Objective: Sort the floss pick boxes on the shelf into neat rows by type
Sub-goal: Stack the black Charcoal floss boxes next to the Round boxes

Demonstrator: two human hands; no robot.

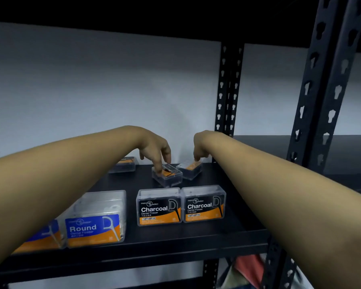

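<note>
Two Charcoal boxes [167,174] [191,168], one under each hand [154,151] [200,146].

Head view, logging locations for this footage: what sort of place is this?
Probably a stockroom or mock shop: a black slotted-steel rack against a bare wall, with boxed Charcoal and Round flossers on its shelf.

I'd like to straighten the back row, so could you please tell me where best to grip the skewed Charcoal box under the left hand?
Come from above and pinch the skewed Charcoal box across its two long side walls; it lies flat, label up.
</note>
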